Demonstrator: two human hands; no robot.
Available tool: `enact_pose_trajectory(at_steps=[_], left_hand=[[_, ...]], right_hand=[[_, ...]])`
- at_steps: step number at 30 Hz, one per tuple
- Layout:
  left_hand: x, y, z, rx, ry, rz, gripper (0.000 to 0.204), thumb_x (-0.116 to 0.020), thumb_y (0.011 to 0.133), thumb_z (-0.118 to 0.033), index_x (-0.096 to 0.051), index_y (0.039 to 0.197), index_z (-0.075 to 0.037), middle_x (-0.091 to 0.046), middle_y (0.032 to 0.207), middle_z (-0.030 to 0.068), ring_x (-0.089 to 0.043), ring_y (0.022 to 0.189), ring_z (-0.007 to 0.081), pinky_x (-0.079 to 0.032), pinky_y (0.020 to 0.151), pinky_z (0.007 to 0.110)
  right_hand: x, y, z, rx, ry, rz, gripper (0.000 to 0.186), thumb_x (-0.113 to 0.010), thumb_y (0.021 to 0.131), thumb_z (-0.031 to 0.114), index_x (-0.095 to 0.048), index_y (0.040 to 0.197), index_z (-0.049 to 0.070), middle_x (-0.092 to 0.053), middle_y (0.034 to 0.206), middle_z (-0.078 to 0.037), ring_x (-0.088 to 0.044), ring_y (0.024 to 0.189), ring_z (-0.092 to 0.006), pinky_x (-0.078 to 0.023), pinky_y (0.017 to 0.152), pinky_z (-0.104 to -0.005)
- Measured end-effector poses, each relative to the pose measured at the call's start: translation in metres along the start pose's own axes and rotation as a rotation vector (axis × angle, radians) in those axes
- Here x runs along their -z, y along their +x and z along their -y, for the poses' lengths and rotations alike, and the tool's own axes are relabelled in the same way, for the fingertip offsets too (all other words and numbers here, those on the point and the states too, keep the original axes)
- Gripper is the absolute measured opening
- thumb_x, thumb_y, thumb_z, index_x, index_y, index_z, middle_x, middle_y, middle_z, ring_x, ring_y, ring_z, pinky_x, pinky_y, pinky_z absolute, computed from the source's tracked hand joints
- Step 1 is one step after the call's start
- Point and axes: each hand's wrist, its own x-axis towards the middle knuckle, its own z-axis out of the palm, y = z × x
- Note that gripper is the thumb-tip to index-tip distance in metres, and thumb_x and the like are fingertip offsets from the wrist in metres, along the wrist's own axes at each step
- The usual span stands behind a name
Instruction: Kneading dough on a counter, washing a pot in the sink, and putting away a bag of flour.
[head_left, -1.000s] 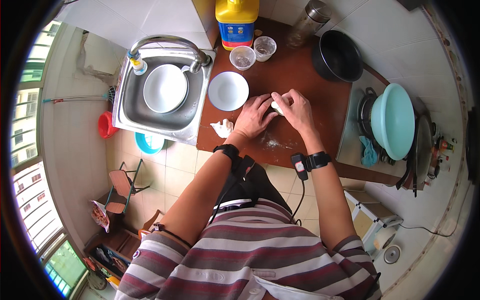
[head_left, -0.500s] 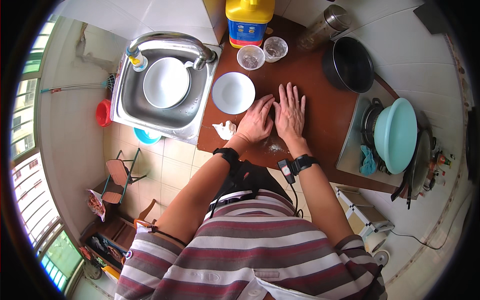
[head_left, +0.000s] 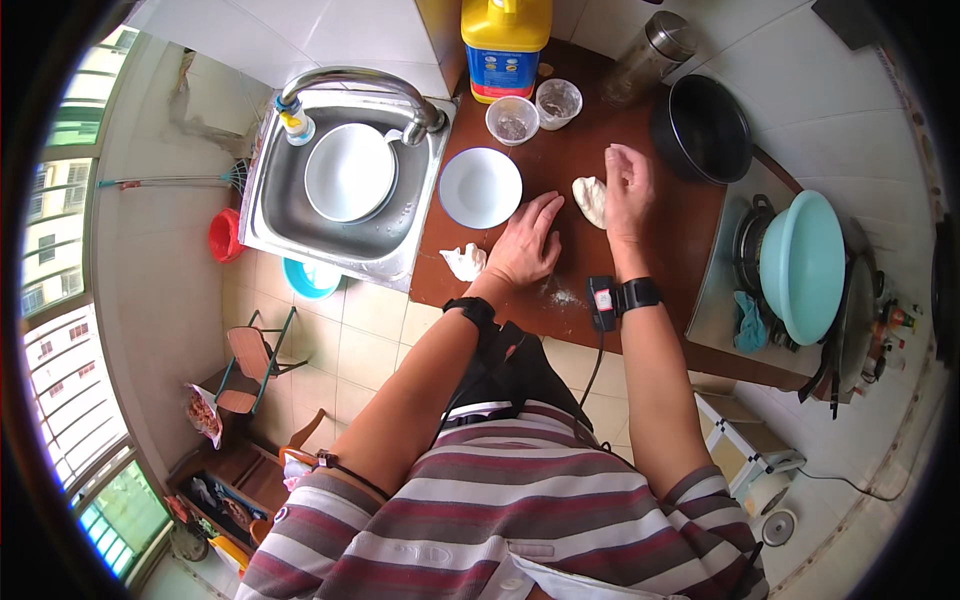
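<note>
A flattened piece of pale dough point(head_left: 589, 200) lies on the brown counter point(head_left: 670, 240). My right hand point(head_left: 628, 200) is at its right side, fingers curled together and overlapping its edge; what they hold, if anything, is hidden. Lower and to the left, my left hand point(head_left: 525, 245) rests on the counter with fingers loosely bent apart, holding nothing. A white rounded bowl point(head_left: 480, 185) stands just left and above it. A crumpled white lump point(head_left: 465, 262) lies by my left wrist, and white powder point(head_left: 562, 298) is scattered near the front.
A steel sink point(head_left: 265, 195) with white dishes and tap is at the left. Plastic cups point(head_left: 510, 120), a yellow jug point(head_left: 503, 30), a steel flask point(head_left: 650, 60) and a black pot point(head_left: 700, 130) stand behind. A turquoise basin point(head_left: 800, 265) sits on the right.
Both hands were together over the dough, then lay side by side. Now my right hand has moved up and right and curled, uncovering the flattened dough; my left stays lower.
</note>
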Motion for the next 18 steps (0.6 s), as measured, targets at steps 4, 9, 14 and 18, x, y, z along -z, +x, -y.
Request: enact_pose_trajectory(at_steps=[4, 9, 14, 18], left_hand=[[0.000, 0.001, 0.004, -0.003, 0.005, -0.030, 0.052, -0.060, 0.079, -0.008, -0.044, 0.128, -0.003, -0.048, 0.129, 0.0172, -0.049, 0.114, 0.0376, -0.041, 0.099, 0.044], [-0.002, 0.001, 0.000, -0.018, 0.009, -0.017, 0.050, -0.059, 0.079, -0.010, -0.044, 0.126, -0.003, -0.047, 0.128, 0.0165, -0.049, 0.112, 0.0382, -0.040, 0.099, 0.044], [-0.003, 0.001, 0.004, -0.002, -0.010, -0.050, 0.043, -0.058, 0.077, -0.004, -0.046, 0.118, -0.003, -0.049, 0.127, 0.0171, -0.050, 0.111, 0.0384, -0.042, 0.097, 0.045], [-0.004, 0.002, 0.006, -0.009, -0.024, -0.059, 0.043, -0.059, 0.076, -0.001, -0.046, 0.117, -0.003, -0.049, 0.127, 0.0169, -0.052, 0.109, 0.0385, -0.044, 0.094, 0.044]], right_hand=[[0.034, -0.001, -0.012, -0.507, 0.274, 0.395, 0.016, -0.072, 0.083, 0.011, -0.069, 0.093, -0.001, -0.066, 0.077, -0.001, -0.057, 0.065, -0.0049, -0.047, 0.059, -0.0207], [0.042, 0.048, 0.006, -0.027, -0.567, 0.629, 0.032, -0.074, 0.080, 0.023, -0.065, 0.102, 0.001, -0.067, 0.095, -0.010, -0.063, 0.076, -0.0183, -0.050, 0.067, -0.0293], [0.018, 0.014, 0.013, 0.158, -0.453, 0.715, 0.055, -0.070, 0.082, 0.035, -0.058, 0.126, 0.005, -0.055, 0.130, -0.017, -0.048, 0.124, -0.0331, -0.040, 0.103, -0.0378], [0.032, -0.042, 0.012, 0.248, -0.358, 0.400, 0.038, -0.069, 0.083, 0.019, -0.060, 0.117, 0.004, -0.060, 0.113, -0.015, -0.054, 0.108, -0.0325, -0.046, 0.091, -0.0397]])
